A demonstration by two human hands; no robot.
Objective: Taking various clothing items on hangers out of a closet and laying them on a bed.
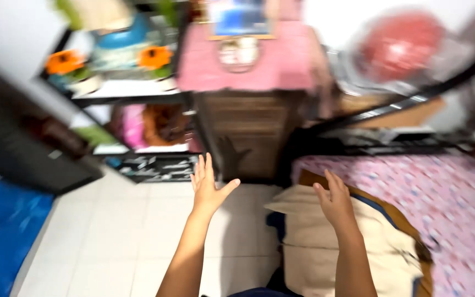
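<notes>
Beige folded cloth [325,247] lies beneath the right hand [333,201], open, holding nothing; left hand [207,187] raised, fingers spread, empty.

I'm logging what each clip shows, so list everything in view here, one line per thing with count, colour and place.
Folded cloth: one, cream with brown and blue edging, lower right, under the right hand.
Bed cover: one, pink patterned, right side.
Wooden cabinet: one, brown, centre, against the far wall.
Pink cloth: one, draped over the cabinet top.
Shelf rack: one, black frame, upper left; contents blurred.
Orange flowers: two, on the rack's upper shelf.
Fan: one, red, upper right, blurred.
Floor tiles: white, lower left.
Blue mat: one, far left on the floor.
Left hand: open, held over the floor, touching nothing.
Right hand: open, above the folded cloth.
</notes>
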